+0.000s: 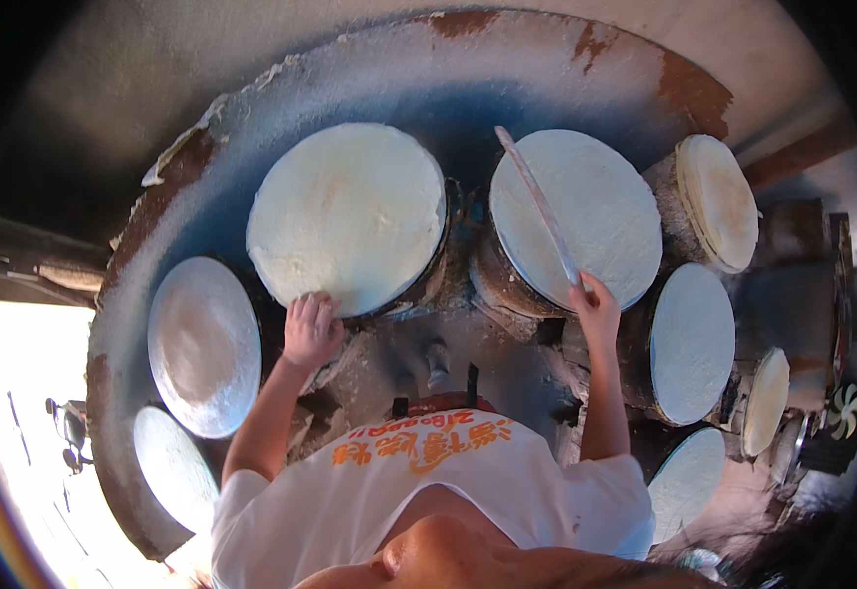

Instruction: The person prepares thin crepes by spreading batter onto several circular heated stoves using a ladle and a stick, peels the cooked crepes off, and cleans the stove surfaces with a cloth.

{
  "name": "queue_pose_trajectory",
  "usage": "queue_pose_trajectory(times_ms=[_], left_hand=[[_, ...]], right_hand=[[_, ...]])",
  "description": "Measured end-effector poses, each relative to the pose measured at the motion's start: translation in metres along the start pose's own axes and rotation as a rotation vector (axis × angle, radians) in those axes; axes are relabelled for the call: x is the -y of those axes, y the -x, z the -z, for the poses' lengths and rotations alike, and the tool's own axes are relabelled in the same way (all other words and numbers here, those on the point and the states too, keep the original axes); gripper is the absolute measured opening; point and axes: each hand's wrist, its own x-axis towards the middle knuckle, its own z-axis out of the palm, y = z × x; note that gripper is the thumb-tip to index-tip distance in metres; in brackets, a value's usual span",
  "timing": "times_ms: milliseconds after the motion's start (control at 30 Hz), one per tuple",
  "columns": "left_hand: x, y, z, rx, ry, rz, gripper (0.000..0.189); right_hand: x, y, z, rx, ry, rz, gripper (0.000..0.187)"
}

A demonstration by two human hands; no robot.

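Observation:
My left hand (313,333) is at the near rim of a round griddle, its fingers curled at the edge of the thin pale pancake (347,221) that covers it. Whether the fingertips pinch that edge or only touch it is hard to see. In my right hand (595,309) is the end of a long flat wooden stick (535,193). The stick slants away across a second round griddle, over a whitish sheet of batter or pancake (605,213). Dark, crusted sides show below this griddle (498,276).
To the left stands a griddle with a bare-looking grey top (203,350), and nearer me a pale-covered one (175,464). More pale-topped griddles (693,342) line the right side. A stack of round pancakes (719,202) sits at the far right. A curved, flour-dusted ledge (369,66) runs behind them. A fan (843,412) is at lower right.

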Motion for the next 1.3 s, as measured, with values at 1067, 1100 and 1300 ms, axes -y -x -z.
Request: queue_pose_trajectory(times_ms=[1067, 1100, 1300], left_hand=[[0.075, -0.228, 0.15, -0.203, -0.092, -0.181, 0.01], [0.069, -0.244, 0.159, -0.17, -0.146, -0.171, 0.01], [-0.01, -0.333, 0.212, -0.169, -0.204, -0.304, 0.011]], right_hand=[[0.057, -0.095, -0.001, 0.325, -0.339, 0.089, 0.032], [0.092, -0.114, -0.014, 0.39, -0.3, 0.059, 0.031], [0.183, -0.22, -0.082, 0.202, -0.494, 0.437, 0.057]])
